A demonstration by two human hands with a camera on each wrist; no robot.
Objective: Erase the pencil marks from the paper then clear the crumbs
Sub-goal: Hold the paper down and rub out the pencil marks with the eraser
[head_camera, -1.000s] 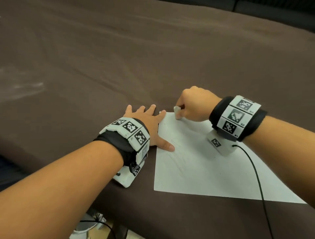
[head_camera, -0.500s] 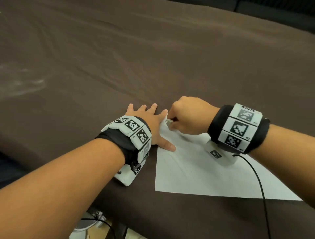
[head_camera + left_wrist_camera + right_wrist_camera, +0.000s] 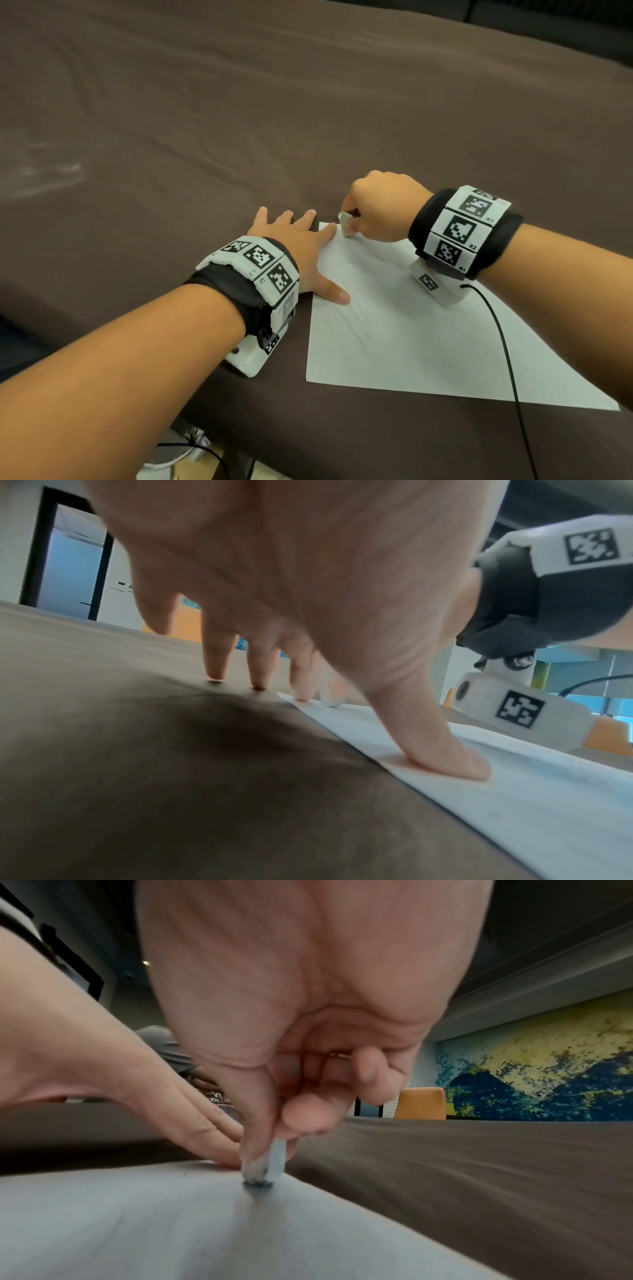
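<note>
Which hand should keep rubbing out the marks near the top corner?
Right hand: it pinches the eraser on the paper. The left hand lies flat, pinning the sheet.

Eraser (image 3: 345, 223) on paper (image 3: 411, 335) corner

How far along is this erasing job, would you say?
Midway, it seems. Much of the paper shows only faint streaks, so those marks look rubbed out. Right now the right hand pinches the eraser against the far corner, while the left hand lies flat, pinning the sheet's edge. A few small dark marks and specks remain; crumb clearing is not yet done.
</note>
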